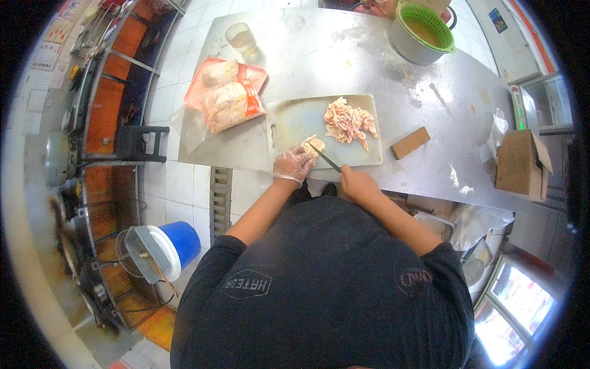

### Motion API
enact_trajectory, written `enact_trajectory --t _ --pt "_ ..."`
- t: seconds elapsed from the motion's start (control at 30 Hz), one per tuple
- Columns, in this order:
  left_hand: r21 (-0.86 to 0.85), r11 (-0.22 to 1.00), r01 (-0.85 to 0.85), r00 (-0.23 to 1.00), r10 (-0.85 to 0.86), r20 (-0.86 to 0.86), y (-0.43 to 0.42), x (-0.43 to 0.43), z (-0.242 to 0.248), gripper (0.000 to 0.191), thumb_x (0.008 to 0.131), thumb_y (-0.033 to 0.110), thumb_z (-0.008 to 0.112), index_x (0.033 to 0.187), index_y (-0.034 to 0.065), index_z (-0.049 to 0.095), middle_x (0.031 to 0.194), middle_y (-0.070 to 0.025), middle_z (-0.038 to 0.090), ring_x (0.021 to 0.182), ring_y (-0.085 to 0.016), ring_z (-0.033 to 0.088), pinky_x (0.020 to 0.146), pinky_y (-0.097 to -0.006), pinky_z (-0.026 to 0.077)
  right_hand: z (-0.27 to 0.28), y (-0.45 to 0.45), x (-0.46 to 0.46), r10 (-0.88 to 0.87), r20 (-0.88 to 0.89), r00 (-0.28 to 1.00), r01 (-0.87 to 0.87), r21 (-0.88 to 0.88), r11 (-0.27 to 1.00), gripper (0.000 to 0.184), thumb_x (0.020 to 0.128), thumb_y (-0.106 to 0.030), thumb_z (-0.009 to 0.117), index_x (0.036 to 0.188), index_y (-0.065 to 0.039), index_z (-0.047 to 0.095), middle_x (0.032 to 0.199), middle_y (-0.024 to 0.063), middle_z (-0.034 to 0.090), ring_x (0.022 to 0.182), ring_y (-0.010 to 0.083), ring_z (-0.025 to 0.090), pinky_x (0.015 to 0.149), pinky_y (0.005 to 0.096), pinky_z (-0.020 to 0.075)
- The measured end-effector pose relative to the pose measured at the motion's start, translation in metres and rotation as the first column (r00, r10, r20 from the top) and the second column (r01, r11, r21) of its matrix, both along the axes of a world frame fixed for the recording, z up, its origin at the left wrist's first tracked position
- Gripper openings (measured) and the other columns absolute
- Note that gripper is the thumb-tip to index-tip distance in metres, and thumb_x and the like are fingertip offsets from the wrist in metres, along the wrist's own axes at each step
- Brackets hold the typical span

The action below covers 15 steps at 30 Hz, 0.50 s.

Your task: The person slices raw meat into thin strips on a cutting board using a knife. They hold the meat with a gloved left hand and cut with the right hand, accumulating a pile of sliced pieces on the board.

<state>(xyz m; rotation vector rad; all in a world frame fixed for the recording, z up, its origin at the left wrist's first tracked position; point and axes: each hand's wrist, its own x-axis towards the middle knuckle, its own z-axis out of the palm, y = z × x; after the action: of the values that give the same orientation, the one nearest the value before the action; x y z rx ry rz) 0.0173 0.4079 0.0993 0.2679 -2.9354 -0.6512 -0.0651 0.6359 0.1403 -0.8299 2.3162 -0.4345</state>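
Observation:
My left hand, in a clear plastic glove, holds a piece of pale raw meat or skin at the near edge of a white cutting board. In my bare right hand is a knife, its blade against that piece. A pile of pale pink raw strips lies on the right part of the board. To the left, a plastic bag of raw meat rests partly on a pink tray. A brown block, perhaps a sharpening stone, lies right of the board.
On the steel table stand a glass of liquid, a pot with a green strainer and a cardboard box. A blue bucket is on the floor at left, near metal shelving. Part of another person shows behind the pot.

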Motion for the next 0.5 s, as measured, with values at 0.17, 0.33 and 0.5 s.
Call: enact_trajectory --t 0.17,0.33,0.5 --pt "0.028 0.999 -0.032 0.997 0.03 0.074 0.0015 -0.002 0.0054 0.026 0.09 0.037 0.067 0.094 0.0145 0.078 0.104 -0.0051 0.07 0.09 -0.031 0.067 0.077 -0.0457 0.053 -0.0042 -0.0032 0.003 -0.026 0.057 0.998 0.026 -0.001 1.0 0.023 0.102 -0.026 0.046 0.107 -0.003 0.046 0.086 0.0291 0.066 0.082 0.0506 0.064 0.073 0.0619 0.0475" --pt "0.014 0.998 -0.066 0.993 0.065 0.096 0.0032 -0.0037 0.0068 0.023 0.087 0.036 0.07 0.093 0.0151 0.079 0.108 -0.0069 0.071 0.096 -0.03 0.066 0.082 -0.0452 0.052 -0.0076 -0.0035 0.0022 0.009 0.063 0.998 -0.01 0.006 1.0 0.024 0.102 -0.026 0.045 0.107 -0.002 0.046 0.086 0.0292 0.066 0.083 0.0504 0.064 0.073 0.0619 0.0476" --pt "-0.007 0.999 -0.054 0.993 0.054 0.104 0.0027 -0.0024 0.0061 0.025 0.091 0.035 0.064 0.095 0.0146 0.078 0.11 -0.0061 0.071 0.096 -0.031 0.067 0.083 -0.0462 0.051 -0.0101 -0.0082 0.0032 0.023 0.064 0.998 -0.026 0.045 0.999 0.025 0.103 -0.026 0.044 0.107 -0.002 0.046 0.086 0.0288 0.067 0.083 0.0497 0.065 0.074 0.0615 0.048"
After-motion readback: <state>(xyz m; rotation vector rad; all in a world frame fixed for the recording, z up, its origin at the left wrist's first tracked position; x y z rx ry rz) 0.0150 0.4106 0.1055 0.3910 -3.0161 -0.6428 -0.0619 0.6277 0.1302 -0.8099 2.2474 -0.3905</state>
